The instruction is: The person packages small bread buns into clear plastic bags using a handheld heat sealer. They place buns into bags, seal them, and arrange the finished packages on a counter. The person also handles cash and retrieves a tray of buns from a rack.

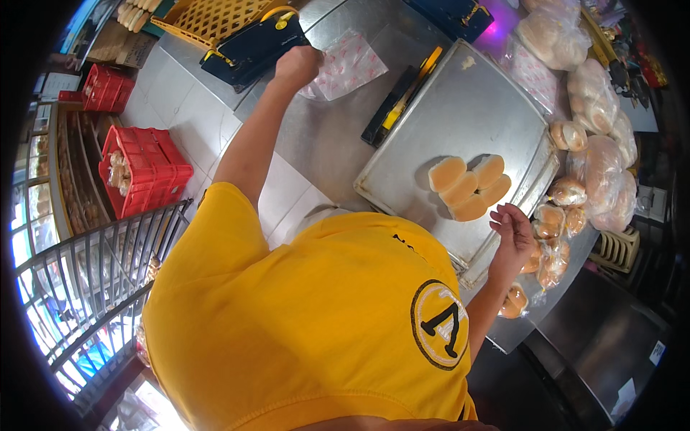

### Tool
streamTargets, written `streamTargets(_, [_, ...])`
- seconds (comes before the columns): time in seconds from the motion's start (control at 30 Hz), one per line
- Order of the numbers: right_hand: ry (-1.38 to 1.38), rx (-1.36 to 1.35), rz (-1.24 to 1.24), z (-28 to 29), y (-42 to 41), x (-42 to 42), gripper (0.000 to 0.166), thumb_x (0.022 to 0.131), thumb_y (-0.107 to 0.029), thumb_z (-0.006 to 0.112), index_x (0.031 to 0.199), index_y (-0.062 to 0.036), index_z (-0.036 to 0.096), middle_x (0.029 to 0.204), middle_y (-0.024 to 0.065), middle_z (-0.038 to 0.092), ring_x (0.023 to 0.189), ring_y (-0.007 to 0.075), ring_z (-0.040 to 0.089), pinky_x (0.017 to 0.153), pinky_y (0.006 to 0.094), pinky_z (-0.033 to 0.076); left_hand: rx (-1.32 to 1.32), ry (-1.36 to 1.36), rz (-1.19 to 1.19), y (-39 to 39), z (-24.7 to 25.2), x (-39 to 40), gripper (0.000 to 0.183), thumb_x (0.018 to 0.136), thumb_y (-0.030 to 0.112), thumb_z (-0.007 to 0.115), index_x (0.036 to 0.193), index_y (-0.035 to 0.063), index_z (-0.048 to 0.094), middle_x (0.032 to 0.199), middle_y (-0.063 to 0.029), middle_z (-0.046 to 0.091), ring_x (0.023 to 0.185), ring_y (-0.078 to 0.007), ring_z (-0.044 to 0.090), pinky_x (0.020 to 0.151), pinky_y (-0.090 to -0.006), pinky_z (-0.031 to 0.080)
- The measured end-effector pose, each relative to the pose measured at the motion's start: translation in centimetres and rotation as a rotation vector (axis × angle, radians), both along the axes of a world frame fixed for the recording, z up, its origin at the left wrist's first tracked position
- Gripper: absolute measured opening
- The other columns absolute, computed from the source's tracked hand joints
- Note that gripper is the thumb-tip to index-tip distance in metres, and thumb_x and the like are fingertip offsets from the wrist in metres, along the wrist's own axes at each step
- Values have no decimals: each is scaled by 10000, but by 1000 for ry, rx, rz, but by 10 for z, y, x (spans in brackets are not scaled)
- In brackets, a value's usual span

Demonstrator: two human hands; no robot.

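Note:
My left hand (pixel 299 67) is curled at the edge of a clear plastic bag with red print (pixel 350 70), beside a dark blue device with yellow parts (pixel 253 48); its fingertips are partly hidden. My right hand (pixel 512 234) is empty, its fingers loosely bent and apart, just beside a cluster of several bread rolls (pixel 468 207). The rolls lie side by side on an upturned metal baking tray (pixel 420 129). A second dark device with yellow parts (pixel 401 99) stands along the tray's left edge.
Several bagged breads (pixel 598 167) line the right side of the steel table (pixel 323 134). A yellow plastic crate (pixel 215 21) is at the upper left. Red crates (pixel 156 167) stand on the tiled floor near a metal railing (pixel 97 269). More printed plastic bags (pixel 531 81) lie beyond the tray.

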State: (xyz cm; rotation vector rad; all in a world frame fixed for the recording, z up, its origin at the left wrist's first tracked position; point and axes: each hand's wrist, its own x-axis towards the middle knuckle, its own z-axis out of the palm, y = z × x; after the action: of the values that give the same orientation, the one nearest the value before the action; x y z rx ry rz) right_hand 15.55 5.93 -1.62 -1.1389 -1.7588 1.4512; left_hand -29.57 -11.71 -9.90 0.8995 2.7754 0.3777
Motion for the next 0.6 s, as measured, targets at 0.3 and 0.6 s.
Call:
streamTargets(0.3, [90,-25,98,14,-4,-34,186,900,-55,590,1061,35,618,938,95,666,840,162,642,749,259,505,1229,-485,330,-5,94,11,169,846,173,560,799,29,634,643,-7,493,507,-88,423,452,-249,305])
streamTargets(0.6, [581,-77,297,45,-37,-99,484,854,-93,669,1284,16,474,1072,75,611,994,166,579,853,252,458,1154,-668,-356,78,124,211,101,847,92,656,811,39,578,700,-3,600,612,-59,547,548,-221,448])
